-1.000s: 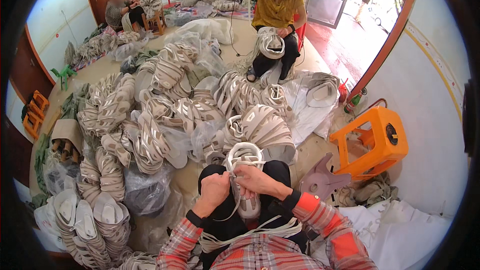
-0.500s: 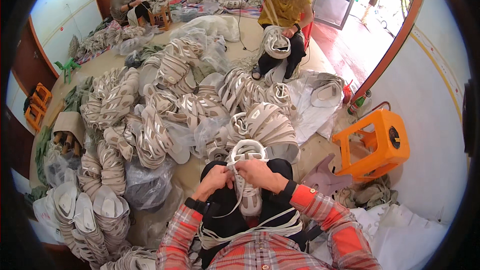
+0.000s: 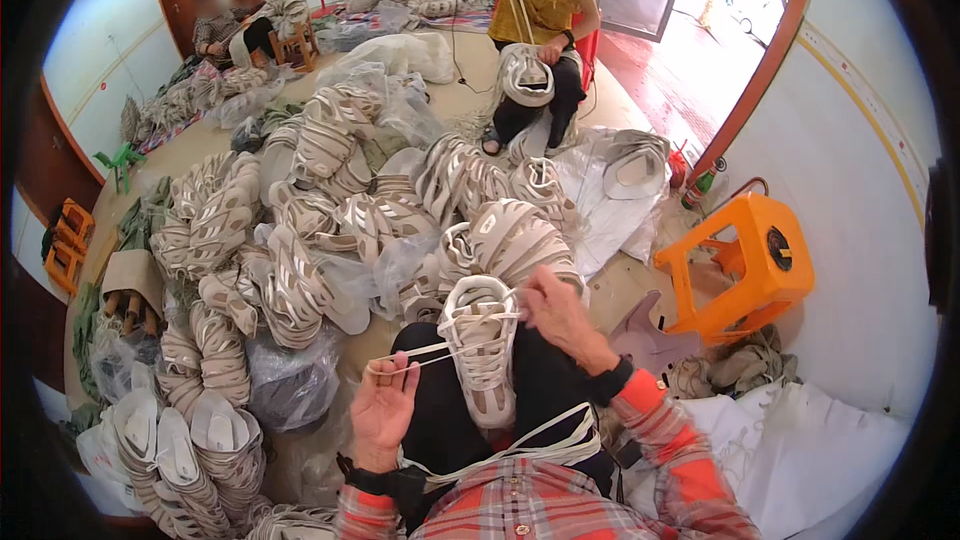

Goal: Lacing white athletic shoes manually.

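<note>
A beige and white shoe upper (image 3: 484,402) rests between my knees, its opening facing away from me and its front threaded with lace. My left hand (image 3: 385,405) is out to the left, with a pale shoelace (image 3: 432,352) looped over its closed fingers and stretched taut to the shoe. Beside the upper's right edge, my right hand (image 3: 562,316) pinches lace near the top eyelets. A bundle of loose pale laces (image 3: 545,452) lies across my lap.
Stacked shoe uppers (image 3: 525,243) lie just beyond my knees, with more heaps to the left. An orange stool (image 3: 740,265) stands at the right, near white sheeting (image 3: 820,450). Ahead, a seated co-worker (image 3: 540,15) handles another upper; another person sits at the far left.
My hands have parted from above the shoe: the left moved left and down, drawing lace taut, and the right moved right and up. The view has shifted slightly.
</note>
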